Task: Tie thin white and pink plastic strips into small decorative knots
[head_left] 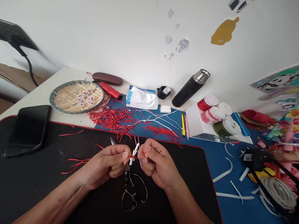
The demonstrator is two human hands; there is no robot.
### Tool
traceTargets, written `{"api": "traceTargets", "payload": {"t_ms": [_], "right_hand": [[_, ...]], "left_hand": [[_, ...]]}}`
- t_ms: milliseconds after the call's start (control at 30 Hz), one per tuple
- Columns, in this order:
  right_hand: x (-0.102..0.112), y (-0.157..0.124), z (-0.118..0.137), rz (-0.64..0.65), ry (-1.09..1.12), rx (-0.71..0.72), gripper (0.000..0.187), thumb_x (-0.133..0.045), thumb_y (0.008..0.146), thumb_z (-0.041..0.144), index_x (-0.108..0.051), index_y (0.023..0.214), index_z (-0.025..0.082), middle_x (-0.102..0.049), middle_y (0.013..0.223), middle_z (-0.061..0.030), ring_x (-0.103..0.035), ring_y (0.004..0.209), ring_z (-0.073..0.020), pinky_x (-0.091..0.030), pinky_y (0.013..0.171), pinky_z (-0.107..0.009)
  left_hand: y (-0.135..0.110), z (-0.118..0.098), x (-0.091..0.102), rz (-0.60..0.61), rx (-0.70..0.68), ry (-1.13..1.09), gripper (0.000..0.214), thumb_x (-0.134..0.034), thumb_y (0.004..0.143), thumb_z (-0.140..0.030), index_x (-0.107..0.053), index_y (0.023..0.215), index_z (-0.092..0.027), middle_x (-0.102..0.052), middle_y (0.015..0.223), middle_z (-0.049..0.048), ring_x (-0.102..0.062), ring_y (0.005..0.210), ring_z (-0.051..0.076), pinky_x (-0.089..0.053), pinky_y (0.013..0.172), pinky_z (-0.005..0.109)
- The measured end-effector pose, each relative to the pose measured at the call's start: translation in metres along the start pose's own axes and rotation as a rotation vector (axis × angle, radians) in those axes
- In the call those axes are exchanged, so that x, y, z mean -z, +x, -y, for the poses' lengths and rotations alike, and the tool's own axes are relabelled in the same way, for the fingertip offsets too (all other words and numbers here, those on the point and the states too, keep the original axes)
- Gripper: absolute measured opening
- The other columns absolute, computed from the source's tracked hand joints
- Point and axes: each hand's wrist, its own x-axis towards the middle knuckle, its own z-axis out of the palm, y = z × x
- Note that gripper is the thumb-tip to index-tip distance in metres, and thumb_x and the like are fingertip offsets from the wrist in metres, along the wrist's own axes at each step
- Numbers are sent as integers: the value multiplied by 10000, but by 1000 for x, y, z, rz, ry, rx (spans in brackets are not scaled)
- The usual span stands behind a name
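Between my two hands is a small folded white strip (134, 152) with a thin red cord wound around its middle. My left hand (112, 160) is closed, thumb and index finger pinching the red cord right beside the strip. My right hand (156, 161) is also closed, gripping the cord on the other side, with a bit of red showing at the thumb. Scissors (129, 199) with dark handles lie on the black mat (175, 199) beneath the hands, blades partly hidden. A thin purple strand (140, 164) shows behind the fingers.
Cut red cords (112, 119) are heaped behind the hands, near a red thread spool (111, 91). A woven basket (58, 107) holds small white-and-red pieces. A phone (29, 129) lies left. A black thermos (190, 88) and jars (212, 114) stand at the back right.
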Motion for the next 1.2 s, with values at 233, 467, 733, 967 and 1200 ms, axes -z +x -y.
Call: {"api": "traceTargets", "payload": {"t_ms": [233,467,733,967,1200], "right_hand": [[2,1,2,15,42,14,405,-779,949,450,-547,763,175,-581,711,57,-164,414,6,-130,382,-165],[3,1,6,-16,24,43,354,-772,940,399,-568,761,173,-670,803,18,-233,418,-1,-154,384,-164],[7,5,1,-87,-240,132,377,-785,903,482,-625,759,173,-630,641,26,-353,415,-37,-193,390,-184],[16,13,-1,-217,-308,180,428,-776,873,572,-633,806,175,-768,868,-63,-529,471,-68,-243,390,-188],[23,18,-4,-337,-448,284,432,-746,875,594,-626,810,183,-707,810,-32,-531,500,-80,-260,407,-190]], "left_hand": [[3,-2,-4,-17,-75,51,363,-847,882,-451,-650,755,-174,-308,525,-113,-157,460,58,-124,449,227],[4,-2,-5,-83,-194,187,380,-809,903,-501,-660,769,-179,-314,539,-107,-163,496,81,-166,479,237],[11,1,-3,-161,-321,365,387,-834,870,-507,-694,745,-169,-533,665,-24,-385,591,113,-325,549,230],[10,-2,2,-166,-371,401,342,-804,902,-508,-756,827,-178,-702,751,38,-573,639,146,-462,587,233],[9,-7,-5,-182,-468,243,306,-885,837,-440,-736,787,-177,-749,792,44,-653,637,162,-504,530,224]]}}
